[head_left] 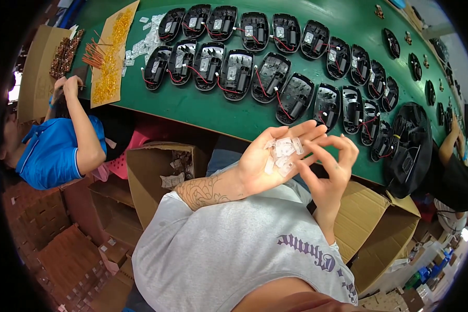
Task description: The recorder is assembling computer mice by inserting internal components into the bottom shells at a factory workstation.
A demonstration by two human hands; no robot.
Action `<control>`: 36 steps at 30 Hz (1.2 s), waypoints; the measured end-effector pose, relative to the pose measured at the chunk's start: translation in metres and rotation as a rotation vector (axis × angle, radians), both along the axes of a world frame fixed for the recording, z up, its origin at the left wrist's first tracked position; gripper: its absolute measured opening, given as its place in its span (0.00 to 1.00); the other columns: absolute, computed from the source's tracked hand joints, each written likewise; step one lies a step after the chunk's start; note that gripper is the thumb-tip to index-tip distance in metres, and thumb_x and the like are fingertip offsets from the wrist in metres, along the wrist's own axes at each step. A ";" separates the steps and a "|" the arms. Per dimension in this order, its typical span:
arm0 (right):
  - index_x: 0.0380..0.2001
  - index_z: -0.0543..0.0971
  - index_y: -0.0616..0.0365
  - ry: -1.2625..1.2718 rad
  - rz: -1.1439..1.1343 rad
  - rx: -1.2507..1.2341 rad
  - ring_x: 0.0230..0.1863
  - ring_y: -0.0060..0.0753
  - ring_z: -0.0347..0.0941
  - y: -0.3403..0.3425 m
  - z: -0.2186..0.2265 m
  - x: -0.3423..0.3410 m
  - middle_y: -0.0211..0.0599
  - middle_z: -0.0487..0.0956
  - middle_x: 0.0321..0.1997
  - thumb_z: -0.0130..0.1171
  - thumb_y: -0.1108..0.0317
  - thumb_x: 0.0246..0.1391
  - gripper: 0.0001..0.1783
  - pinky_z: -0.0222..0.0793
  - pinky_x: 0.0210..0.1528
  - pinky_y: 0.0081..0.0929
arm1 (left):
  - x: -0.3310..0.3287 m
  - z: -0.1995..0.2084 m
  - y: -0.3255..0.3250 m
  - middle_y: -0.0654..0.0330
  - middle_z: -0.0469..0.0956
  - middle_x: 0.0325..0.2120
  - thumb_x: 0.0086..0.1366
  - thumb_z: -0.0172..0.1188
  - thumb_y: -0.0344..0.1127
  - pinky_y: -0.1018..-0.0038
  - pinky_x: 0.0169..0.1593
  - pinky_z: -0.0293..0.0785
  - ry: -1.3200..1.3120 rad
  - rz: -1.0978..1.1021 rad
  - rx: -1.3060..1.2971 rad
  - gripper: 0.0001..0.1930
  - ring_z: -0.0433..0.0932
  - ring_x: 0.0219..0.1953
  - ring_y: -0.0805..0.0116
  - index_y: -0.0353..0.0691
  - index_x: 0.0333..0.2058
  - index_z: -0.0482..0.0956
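My left hand is palm up above the table's near edge, with several small clear plastic pieces lying in a loose pile on it. My right hand hovers at the fingertips of the left, its fingers bent. A gap shows between its thumb and forefinger, which point at the edge of the pile, and no piece is visible between them. Beyond both hands stand rows of black plastic shells with red wires, open side up. Many shells have a clear piece set inside.
More clear pieces lie on the green table at the far left, beside cardboard with yellow parts. A co-worker in blue sits left. A black bag-like bundle is at right. Cardboard boxes flank me.
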State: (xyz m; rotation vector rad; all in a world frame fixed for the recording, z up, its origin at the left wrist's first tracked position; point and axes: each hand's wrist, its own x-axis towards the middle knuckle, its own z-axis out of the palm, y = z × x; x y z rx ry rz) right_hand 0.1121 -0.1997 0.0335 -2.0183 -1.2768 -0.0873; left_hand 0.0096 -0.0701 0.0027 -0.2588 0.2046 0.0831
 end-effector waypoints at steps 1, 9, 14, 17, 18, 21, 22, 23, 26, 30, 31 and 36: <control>0.40 0.85 0.55 -0.001 0.003 -0.001 0.53 0.46 0.72 0.000 -0.002 0.001 0.35 0.80 0.46 0.73 0.72 0.38 0.20 0.67 0.56 0.41 | 0.000 0.000 -0.001 0.49 0.65 0.66 0.74 0.41 0.38 0.57 0.71 0.60 -0.003 0.001 0.046 0.24 0.61 0.70 0.58 0.36 0.64 0.68; 0.38 0.84 0.62 0.347 0.106 0.210 0.40 0.35 0.76 0.013 -0.011 0.025 0.35 0.79 0.38 0.68 0.79 0.47 0.12 0.73 0.50 0.34 | -0.014 0.005 0.004 0.54 0.75 0.56 0.74 0.44 0.39 0.69 0.52 0.79 0.276 -0.084 0.076 0.22 0.78 0.52 0.67 0.39 0.62 0.69; 0.41 0.82 0.64 0.720 0.078 0.188 0.35 0.24 0.75 0.047 0.013 0.049 0.32 0.76 0.31 0.58 0.81 0.55 0.11 0.73 0.42 0.24 | -0.039 -0.056 -0.013 0.61 0.74 0.34 0.75 0.45 0.40 0.83 0.20 0.63 -0.032 -0.237 0.039 0.16 0.68 0.22 0.79 0.37 0.53 0.73; 0.45 0.81 0.64 0.817 0.090 0.160 0.36 0.20 0.74 0.073 0.019 0.057 0.31 0.75 0.29 0.52 0.80 0.59 0.13 0.72 0.40 0.21 | -0.041 -0.065 -0.017 0.64 0.68 0.27 0.75 0.45 0.40 0.85 0.13 0.49 0.042 -0.400 0.200 0.15 0.58 0.16 0.83 0.36 0.48 0.74; 0.46 0.80 0.63 0.744 0.131 0.060 0.35 0.20 0.74 0.079 0.020 0.059 0.30 0.74 0.29 0.50 0.79 0.60 0.13 0.72 0.40 0.21 | -0.042 -0.075 -0.020 0.64 0.69 0.28 0.75 0.45 0.40 0.85 0.13 0.50 0.023 -0.466 0.276 0.15 0.58 0.15 0.82 0.36 0.48 0.74; 0.48 0.79 0.62 0.589 0.201 -0.137 0.34 0.20 0.74 0.090 0.022 0.064 0.28 0.74 0.29 0.47 0.78 0.63 0.14 0.72 0.40 0.21 | -0.040 -0.115 -0.025 0.63 0.70 0.28 0.75 0.44 0.41 0.84 0.12 0.51 -0.017 -0.605 0.427 0.16 0.58 0.14 0.82 0.34 0.48 0.74; 0.49 0.79 0.62 0.614 0.260 -0.168 0.35 0.19 0.74 0.093 0.020 0.066 0.28 0.75 0.31 0.47 0.77 0.64 0.14 0.71 0.40 0.20 | -0.037 -0.131 -0.021 0.64 0.70 0.27 0.75 0.46 0.41 0.84 0.12 0.50 -0.056 -0.635 0.252 0.15 0.59 0.16 0.82 0.35 0.47 0.74; 0.50 0.78 0.62 0.642 0.323 -0.199 0.36 0.18 0.74 0.098 0.018 0.068 0.29 0.76 0.32 0.47 0.75 0.65 0.14 0.70 0.39 0.19 | -0.031 -0.148 -0.015 0.64 0.70 0.26 0.75 0.47 0.41 0.85 0.12 0.48 -0.091 -0.657 0.078 0.15 0.60 0.17 0.82 0.35 0.46 0.75; 0.51 0.78 0.62 0.737 0.391 -0.227 0.36 0.19 0.75 0.115 0.016 0.068 0.29 0.78 0.34 0.48 0.75 0.66 0.14 0.69 0.39 0.18 | 0.000 -0.213 -0.005 0.66 0.70 0.25 0.74 0.52 0.44 0.86 0.15 0.52 0.195 -0.403 0.319 0.14 0.60 0.18 0.82 0.39 0.44 0.76; 0.49 0.79 0.61 0.831 0.342 -0.151 0.38 0.21 0.78 0.135 0.003 0.072 0.31 0.81 0.35 0.52 0.73 0.64 0.13 0.70 0.38 0.20 | 0.005 -0.235 -0.001 0.65 0.71 0.26 0.74 0.52 0.44 0.85 0.16 0.53 0.176 -0.394 0.319 0.15 0.61 0.20 0.81 0.38 0.45 0.76; 0.48 0.80 0.61 0.789 0.304 -0.085 0.38 0.22 0.78 0.140 -0.005 0.073 0.33 0.82 0.35 0.55 0.72 0.62 0.12 0.70 0.38 0.22 | 0.008 -0.235 0.001 0.65 0.71 0.27 0.74 0.52 0.44 0.84 0.17 0.54 0.168 -0.396 0.319 0.15 0.61 0.20 0.81 0.38 0.45 0.76; 0.39 0.83 0.62 0.434 0.164 -0.117 0.37 0.23 0.79 0.160 -0.010 0.069 0.32 0.84 0.35 0.63 0.72 0.57 0.08 0.72 0.42 0.22 | 0.010 -0.233 0.009 0.64 0.72 0.29 0.74 0.52 0.44 0.83 0.20 0.56 0.154 -0.383 0.312 0.15 0.62 0.23 0.79 0.38 0.46 0.76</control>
